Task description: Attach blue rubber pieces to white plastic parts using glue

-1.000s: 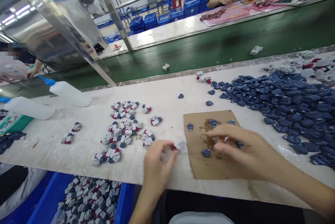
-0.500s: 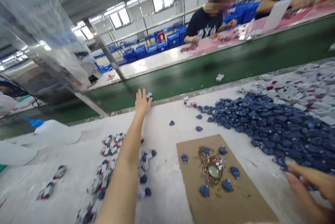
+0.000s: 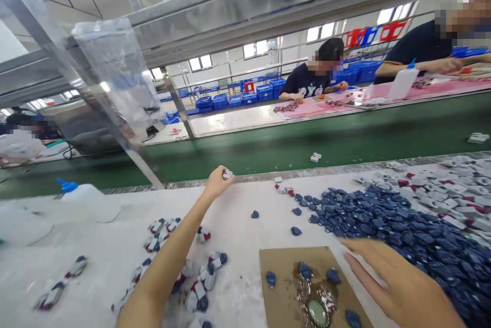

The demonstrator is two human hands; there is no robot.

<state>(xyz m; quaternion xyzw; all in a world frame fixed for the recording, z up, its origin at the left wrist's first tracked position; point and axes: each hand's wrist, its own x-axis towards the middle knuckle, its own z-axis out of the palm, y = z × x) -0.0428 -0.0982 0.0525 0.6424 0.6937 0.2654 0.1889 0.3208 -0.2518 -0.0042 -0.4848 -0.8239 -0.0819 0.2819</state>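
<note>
At the edge of the green belt, my left hand (image 3: pixel 219 183) is closed on a small grey-white piece (image 3: pixel 227 174). My right hand (image 3: pixel 399 279) hovers palm down between the cardboard sheet (image 3: pixel 278 292) and a heap of small dark-blue moulded pieces (image 3: pixel 387 223). Its fingers are stretched out with a gap to the thumb, and nothing shows in them. On the cardboard, several blue pieces lie around a wet brown patch with a round greenish cap-like dish (image 3: pixel 318 312). Joined grey, red and blue pieces (image 3: pixel 199 292) are scattered beside my left forearm.
Grey and red pieces (image 3: pixel 460 195) spread at the right. White squeeze bottles, one with a blue tip (image 3: pixel 90 202), are at the left. The green belt (image 3: pixel 268 151) runs past the table, carrying a loose white piece (image 3: pixel 315 157). A metal post (image 3: pixel 143 167) stands at left; co-workers sit opposite.
My left hand has gone from spread fingers beside the grey-white piece to gripping it. My right hand has moved left from the blue heap toward the cardboard. The view has tilted upward.
</note>
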